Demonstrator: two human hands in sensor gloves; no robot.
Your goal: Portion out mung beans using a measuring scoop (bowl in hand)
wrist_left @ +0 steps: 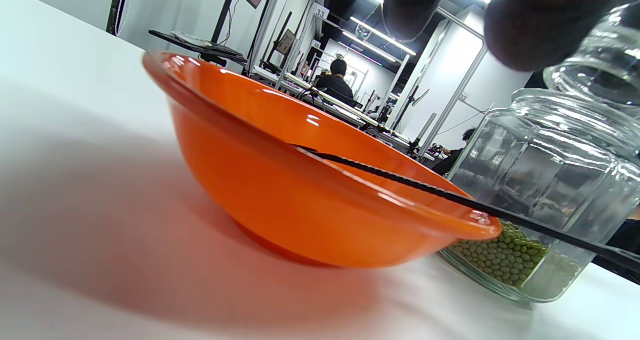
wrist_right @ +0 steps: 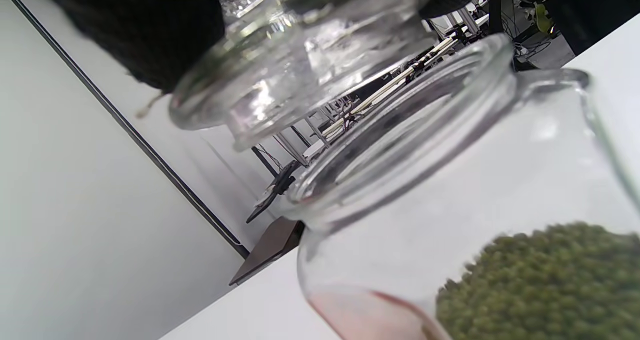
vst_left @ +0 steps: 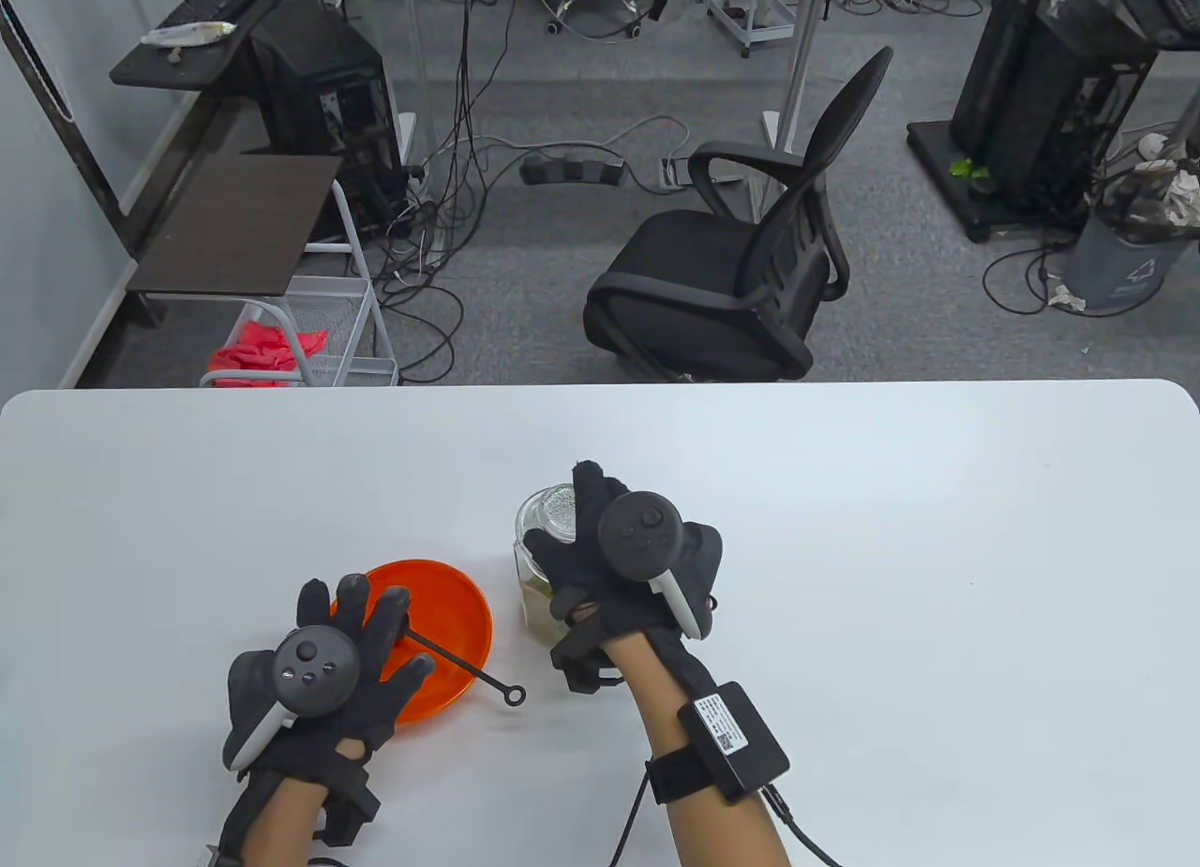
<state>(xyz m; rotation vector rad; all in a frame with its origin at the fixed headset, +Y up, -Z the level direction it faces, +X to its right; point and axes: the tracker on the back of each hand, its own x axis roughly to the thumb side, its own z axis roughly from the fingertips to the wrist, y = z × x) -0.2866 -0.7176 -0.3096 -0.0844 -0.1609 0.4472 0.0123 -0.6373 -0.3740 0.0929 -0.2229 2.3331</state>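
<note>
Sitting low in the glass jar point(wrist_left: 530, 190), the mung beans point(wrist_left: 502, 257) filled only the bottom part. The jar stood on the white table point(vst_left: 844, 530), just beside the orange bowl point(vst_left: 459, 623).

The right hand point(vst_left: 623, 553) gripped the glass lid point(wrist_right: 280, 74) and held it a little above the open mouth of the jar. The lid looked heavy and slippery. I think the best way was to lift it straight up, keep a firm hold, and put it down gently, well away from the bowl, so it would not knock the jar's rim.

The left hand point(vst_left: 323, 665) was spread over the near side of the bowl with its fingers stretched out. I could not tell if it touched the bowl. The black measuring scoop point(vst_left: 459, 665) lay in the bowl with its thin handle sticking out over the rim. That handle could tip out when the bowl got picked up, so I think the bowl needed a slow, level lift.

The table view showed both hands, but the right hand hid most of the jar. The left wrist view showed the beans and how the handle rested on the bowl's rim. Only the right wrist view showed the gap between the lid and the jar.
</note>
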